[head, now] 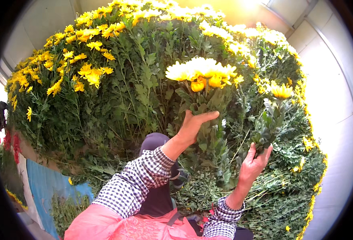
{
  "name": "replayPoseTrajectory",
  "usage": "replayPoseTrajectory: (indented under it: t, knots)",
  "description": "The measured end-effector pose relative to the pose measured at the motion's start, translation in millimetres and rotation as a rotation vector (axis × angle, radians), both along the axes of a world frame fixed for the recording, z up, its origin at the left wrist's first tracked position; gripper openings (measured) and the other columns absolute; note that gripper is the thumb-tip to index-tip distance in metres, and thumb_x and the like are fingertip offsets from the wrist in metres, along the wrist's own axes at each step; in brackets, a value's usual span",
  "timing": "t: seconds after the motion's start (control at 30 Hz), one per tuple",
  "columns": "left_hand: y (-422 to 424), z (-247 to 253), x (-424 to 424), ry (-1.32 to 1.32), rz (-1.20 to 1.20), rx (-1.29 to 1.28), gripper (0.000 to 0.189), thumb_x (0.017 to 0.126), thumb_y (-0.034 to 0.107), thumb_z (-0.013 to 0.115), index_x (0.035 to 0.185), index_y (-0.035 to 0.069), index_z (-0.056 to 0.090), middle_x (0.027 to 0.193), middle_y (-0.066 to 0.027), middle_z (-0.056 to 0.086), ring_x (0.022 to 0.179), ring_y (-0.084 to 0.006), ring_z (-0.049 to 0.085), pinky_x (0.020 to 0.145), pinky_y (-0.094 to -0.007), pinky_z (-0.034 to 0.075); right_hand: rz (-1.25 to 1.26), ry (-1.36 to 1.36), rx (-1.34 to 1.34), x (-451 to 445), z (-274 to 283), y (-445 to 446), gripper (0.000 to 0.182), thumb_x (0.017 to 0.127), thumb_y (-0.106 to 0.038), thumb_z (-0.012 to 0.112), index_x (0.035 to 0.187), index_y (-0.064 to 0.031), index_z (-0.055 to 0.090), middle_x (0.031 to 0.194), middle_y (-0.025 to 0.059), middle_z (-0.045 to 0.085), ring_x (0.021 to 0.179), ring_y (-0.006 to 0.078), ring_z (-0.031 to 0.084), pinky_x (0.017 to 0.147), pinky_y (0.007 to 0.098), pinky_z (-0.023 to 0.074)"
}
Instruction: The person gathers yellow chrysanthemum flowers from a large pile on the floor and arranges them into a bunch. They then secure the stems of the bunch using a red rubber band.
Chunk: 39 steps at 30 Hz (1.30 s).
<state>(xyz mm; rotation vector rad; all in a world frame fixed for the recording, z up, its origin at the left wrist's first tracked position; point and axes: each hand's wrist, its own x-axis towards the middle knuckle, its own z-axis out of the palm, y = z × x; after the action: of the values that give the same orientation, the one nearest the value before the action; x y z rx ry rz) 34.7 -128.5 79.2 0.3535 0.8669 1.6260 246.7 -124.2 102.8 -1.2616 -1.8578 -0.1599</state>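
My left hand is wrapped around the leafy stems of a bunch of yellow chrysanthemums, its thumb pointing right. The blooms sit level at the top, and the stems hang down below the hand. To the right, my right hand grips a single yellow chrysanthemum stem low on its leaves, with the bloom upright and apart from the bunch. The lower end of that stem is hidden. Checked sleeves cover both forearms.
A tall bank of yellow chrysanthemums curves across in front of me. More cut stems are heaped at the lower right. A blue sheet lies at the lower left. My bent knee is close to the bank, and a pale wall stands at the right.
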Motion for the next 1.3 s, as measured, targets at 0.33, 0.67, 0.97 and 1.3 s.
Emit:
replayPoseTrajectory:
  t: [0.33, 0.67, 0.97, 1.3]
  knots:
    - [20, -8, 20, 0.013, 0.037, 0.127, 0.035, 0.073, 0.0, 0.075, 0.106, -0.002, 0.063, 0.1, -0.0071, 0.067, 0.087, -0.0151, 0.065, 0.078, -0.0302, 0.053, 0.649, 0.984, -0.764, 22, 19, 20, 0.029, 0.1, -0.019, 0.047, 0.119, 0.0023, 0.053, 0.103, 0.0143, 0.065, 0.07, 0.0179, 0.064, 0.065, 0.0305, 0.0537]
    - [38, -18, 48, 0.056, 0.225, 0.232, 0.029, 0.075, -0.005, 0.071, 0.102, 0.002, 0.064, 0.094, -0.0013, 0.067, 0.081, -0.0105, 0.06, 0.073, -0.0257, 0.049, 0.164, 0.083, -0.194, 8, 41, -44, 0.023, 0.091, -0.008, 0.054, 0.113, -0.0009, 0.055, 0.086, 0.0099, 0.065, 0.062, 0.0195, 0.062, 0.051, 0.0323, 0.0483]
    - [39, -31, 63, -0.136, -0.07, 0.192, 0.019, 0.087, 0.003, 0.059, 0.106, 0.003, 0.061, 0.095, 0.0007, 0.063, 0.081, -0.0094, 0.058, 0.066, -0.0258, 0.049, 0.073, 0.124, -0.188, -43, -36, -41, 0.029, 0.083, -0.002, 0.059, 0.111, 0.0021, 0.054, 0.105, 0.0232, 0.057, 0.082, 0.0446, 0.06, 0.065, 0.0458, 0.0501]
    - [42, -20, 71, -0.231, -0.235, 0.183, 0.038, 0.089, 0.03, 0.063, 0.116, 0.002, 0.06, 0.11, -0.0051, 0.064, 0.096, -0.015, 0.061, 0.083, -0.0307, 0.051, -0.077, 0.312, -0.195, -24, -27, -48, 0.024, 0.092, -0.009, 0.056, 0.113, 0.001, 0.057, 0.108, 0.0265, 0.06, 0.1, 0.0498, 0.054, 0.085, 0.0489, 0.0458]
